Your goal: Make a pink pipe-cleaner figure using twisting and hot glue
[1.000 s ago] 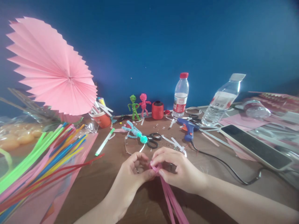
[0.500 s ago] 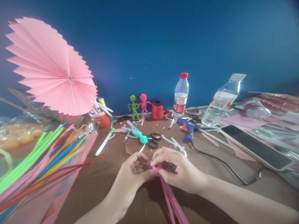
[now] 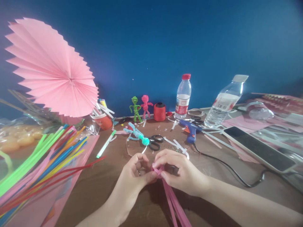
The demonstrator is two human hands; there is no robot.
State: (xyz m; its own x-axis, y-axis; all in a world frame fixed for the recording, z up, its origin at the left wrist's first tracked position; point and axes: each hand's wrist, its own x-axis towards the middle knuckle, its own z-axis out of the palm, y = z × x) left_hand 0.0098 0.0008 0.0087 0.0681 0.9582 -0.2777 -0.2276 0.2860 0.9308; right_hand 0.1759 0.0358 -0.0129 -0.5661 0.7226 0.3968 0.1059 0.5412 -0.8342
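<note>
My left hand (image 3: pixel 136 176) and my right hand (image 3: pixel 178 171) meet over the brown table (image 3: pixel 104 176), both pinched on the top end of a bunch of pink pipe cleaners (image 3: pixel 174 201). The pink strands trail down toward me from between my fingertips. The pinched end is mostly hidden by my fingers. Just beyond my hands lie a light-blue pipe-cleaner figure (image 3: pixel 138 135) and black scissors (image 3: pixel 155 142).
A pink paper fan (image 3: pixel 52 69) stands at the left above a pack of coloured pipe cleaners (image 3: pixel 40 160). At the back are green (image 3: pixel 135 108) and pink (image 3: pixel 145 105) figures, red thread (image 3: pixel 159 112), two water bottles (image 3: pixel 183 96), a blue glue gun (image 3: pixel 190 129) and a phone (image 3: pixel 259 148).
</note>
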